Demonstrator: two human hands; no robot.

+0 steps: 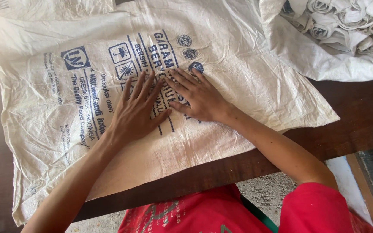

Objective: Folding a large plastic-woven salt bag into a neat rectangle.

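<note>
Across the whole view ran the dark brown wooden table [350,112], its near edge slanting from about seven o'clock up toward three o'clock. Spread flat over most of it lay the large off-white woven plastic sack [247,82], creased and printed with blue lettering and small blue emblems; it reached from nine o'clock past the centre to roughly three o'clock, and one corner hung over the table's near edge at seven o'clock. At one o'clock, well apart from the hands, sat a heap of rolled white cloth bundles [346,21] resting in another white sack with its mouth open, touching the far edge of the flat sack. At six o'clock showed the person's red shirt [311,207], and beyond the table edge at five o'clock a patch of grey gritty floor [260,190].

At the centre both hands pressed palm-down on the printed part of the sack. The left hand [137,110] lay with its fingers [141,84] stretched out flat and slightly fanned, pointing toward twelve o'clock, gripping nothing. The right hand [199,97], just beside it toward two o'clock, had its fingers [182,77] likewise extended and spread, pointing toward ten o'clock, closed on nothing. The two thumbs were near each other, though I could not tell whether they touched.
</note>
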